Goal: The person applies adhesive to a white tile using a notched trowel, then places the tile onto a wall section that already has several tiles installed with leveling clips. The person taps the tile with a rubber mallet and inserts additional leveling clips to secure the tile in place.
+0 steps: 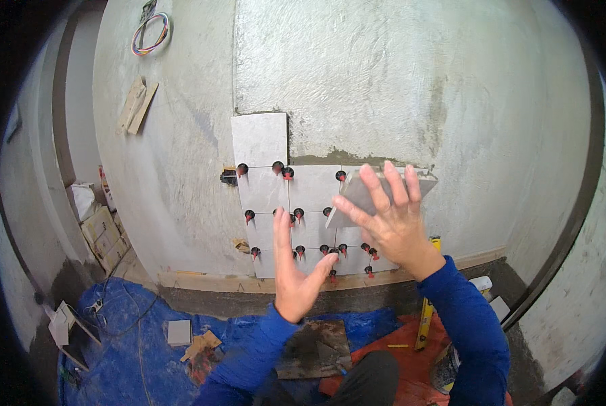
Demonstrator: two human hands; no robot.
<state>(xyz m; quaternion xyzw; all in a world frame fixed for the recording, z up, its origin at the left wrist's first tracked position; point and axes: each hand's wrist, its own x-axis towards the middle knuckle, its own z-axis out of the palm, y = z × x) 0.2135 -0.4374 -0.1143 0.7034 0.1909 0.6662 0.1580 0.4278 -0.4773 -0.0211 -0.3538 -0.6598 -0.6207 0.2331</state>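
Note:
My right hand [399,227] is on a grey tile [362,199], which is tilted away from the wall, with a rough layer along its top edge. Its fingers spread across the tile's face and the thumb lies near the left edge. To the left, my left hand [295,279] is held up before the tiled area, holding nothing, thumb apart from the fingers. Behind both hands, rows of light grey tiles [262,191] cover the lower wall, one tile [260,139] standing higher at the left. Black and red levelling clips [288,173] sit at the joints.
Coiled coloured wires [151,34] hang from the upper wall. A yellow spirit level [425,323] leans at the lower right. Blue sheeting [124,352] and an orange-red sheet [370,345] cover the floor, with a loose tile [179,333] and stained board [313,348]. Boxes [101,233] stand left.

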